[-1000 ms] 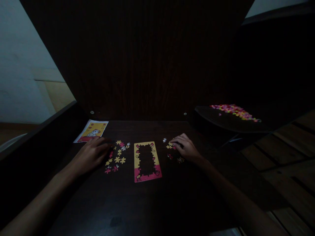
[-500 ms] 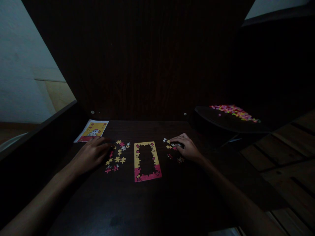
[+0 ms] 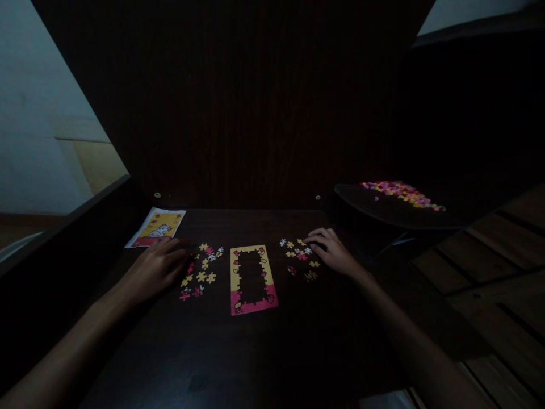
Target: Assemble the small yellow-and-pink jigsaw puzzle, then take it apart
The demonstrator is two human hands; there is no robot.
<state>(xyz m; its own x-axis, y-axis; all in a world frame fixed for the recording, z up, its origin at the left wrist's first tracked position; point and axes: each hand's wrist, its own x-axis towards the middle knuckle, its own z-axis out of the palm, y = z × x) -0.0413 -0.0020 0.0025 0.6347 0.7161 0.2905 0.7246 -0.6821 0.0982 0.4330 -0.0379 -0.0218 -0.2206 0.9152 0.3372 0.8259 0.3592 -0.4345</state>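
Observation:
A yellow and pink puzzle frame [image 3: 235, 278] lies on the dark tabletop between my hands, its middle showing bare wood. My left hand [image 3: 158, 264] rests palm down, fingers loosely stretched at the left edge of a group of loose puzzle pieces [image 3: 201, 277]. My right hand [image 3: 334, 253] reaches the right side of a second group of puzzle pieces [image 3: 302, 257], fingers apart and fingertips close to a white piece. I see no piece held in either hand. The pieces are yellow, pink and white.
A printed picture sheet [image 3: 164, 223] of a white animal on yellow lies behind my left hand. A dark upright panel [image 3: 238, 113] closes off the back. To the right, a dark rounded surface [image 3: 383, 211] carries many small colourful bits [image 3: 404, 193].
My right hand has drawn back slightly to the right, uncovering more pieces, and its fingers have spread. My left hand stays in place. The whole view has shifted a little.

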